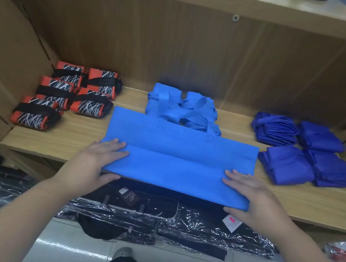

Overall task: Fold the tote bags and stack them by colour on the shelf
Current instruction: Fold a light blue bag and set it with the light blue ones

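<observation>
The wooden shelf (69, 135) ran across in front of me under a second board, with a brown wood-grain panel behind it. On it, in the middle, lay the flat light-blue fabric tote bag (179, 141), its long axis running left to right along the front edge. Its handles pointed away towards the back panel and rested against a small pile of folded light-blue bags (172, 105). The near part of the bag was doubled over, and the near edge hung just past the lip of the shelf.

The left hand (94, 163) held the bag's left end. Its fingers (116, 146) lay flat on top of the folded layer and the thumb was tucked under the near edge, so the cloth was pinched between them. The right hand (255, 198) gripped the right end in the same way, fingers (235, 176) on top and thumb below.

To the left sat orange-and-black patterned bundles tied with black straps (66, 98). To the right were folded dark-blue bags (302, 153), well apart from the hands. Below the shelf lay black goods in crinkled clear plastic (174, 223), down by the pale tiled floor (54, 248).
</observation>
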